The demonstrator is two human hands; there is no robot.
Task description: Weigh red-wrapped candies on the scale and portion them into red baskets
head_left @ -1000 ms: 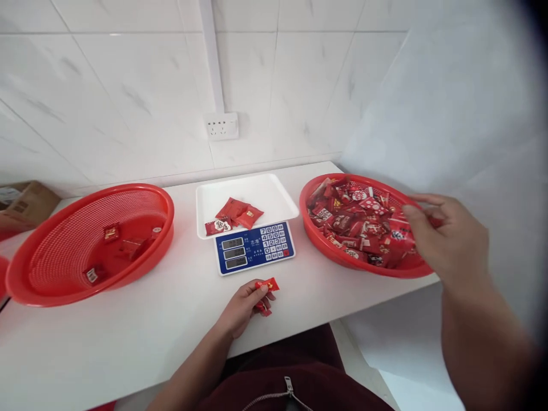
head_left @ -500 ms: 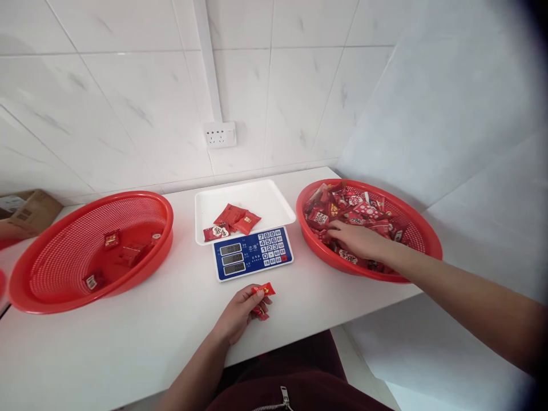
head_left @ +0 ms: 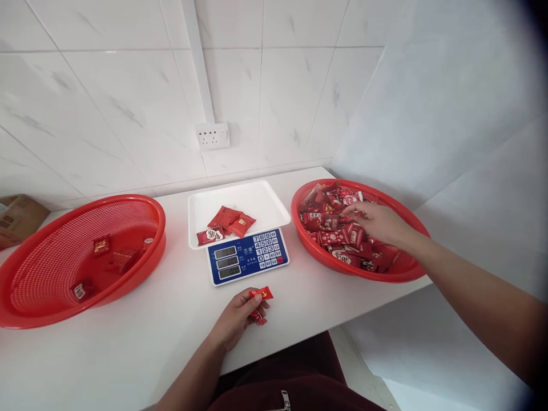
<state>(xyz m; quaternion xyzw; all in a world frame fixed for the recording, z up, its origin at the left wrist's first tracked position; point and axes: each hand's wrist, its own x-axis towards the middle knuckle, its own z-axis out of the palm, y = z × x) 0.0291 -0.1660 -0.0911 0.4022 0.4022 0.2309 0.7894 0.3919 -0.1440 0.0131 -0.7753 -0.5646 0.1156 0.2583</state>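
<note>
My left hand (head_left: 240, 314) is closed on small red candy packets (head_left: 264, 293), just in front of the scale; one sticks out above the thumb and more red wrapping shows under the fingers. Over the heap of red packets (head_left: 342, 237) in the right basket (head_left: 314, 254), my right hand (head_left: 372, 220) reaches with fingers stretched out and slightly curved, some of them near the wrappers. Nothing shows clearly in it. On the white pan (head_left: 257, 194) of the digital scale (head_left: 248, 260) lie several red packets (head_left: 231, 221), one with large dark lettering on white.
At the left stands another red basket (head_left: 141, 279) with a few red packets (head_left: 101, 245) in it. A cardboard box (head_left: 23, 220) sits at the far left. Behind the white table (head_left: 171, 342) is a tiled wall with a power socket (head_left: 213, 137).
My right hand has lifted and shifted right and back across the heap, uncovering packets near the basket's left side. My left hand keeps its hold. The view has turned slightly right.
</note>
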